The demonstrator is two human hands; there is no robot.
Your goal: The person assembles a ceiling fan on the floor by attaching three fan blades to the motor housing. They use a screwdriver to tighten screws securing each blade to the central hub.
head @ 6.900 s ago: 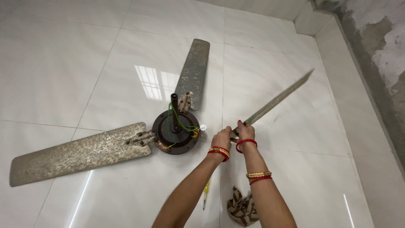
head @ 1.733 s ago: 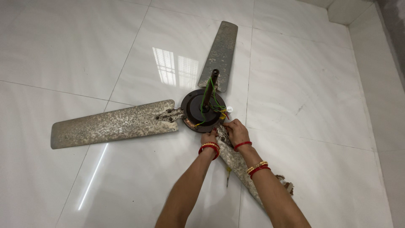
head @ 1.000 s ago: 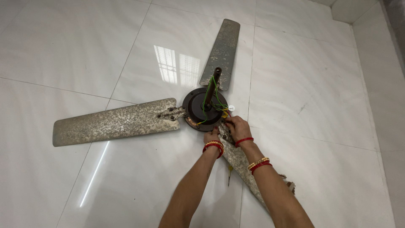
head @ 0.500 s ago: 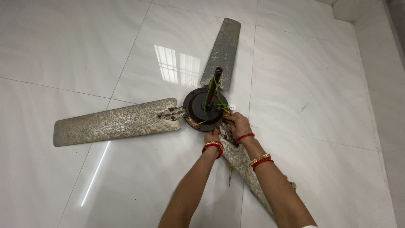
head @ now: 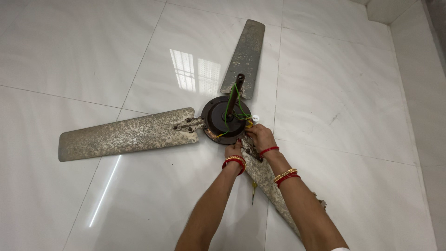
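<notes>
A ceiling fan lies on the white tiled floor. Its dark round motor (head: 223, 122) has a short rod and green and yellow wires standing up from it. One speckled metal blade (head: 125, 135) reaches left, another blade (head: 246, 53) points away from me. A third blade (head: 267, 179) lies under my forearms, its inner end at the motor. My left hand (head: 233, 149) rests on that blade's bracket at the motor's near rim. My right hand (head: 260, 135) grips the same bracket beside the wires. Red and gold bangles circle both wrists.
A small yellow-handled screwdriver (head: 253, 190) lies on the floor between my arms. A dark bundle (head: 320, 203) shows just past my right forearm. A wall base (head: 418, 28) runs along the right side.
The third blade, first held away from the fan at the right, now lies with its inner end against the motor. Both hands have moved onto the joint there.
</notes>
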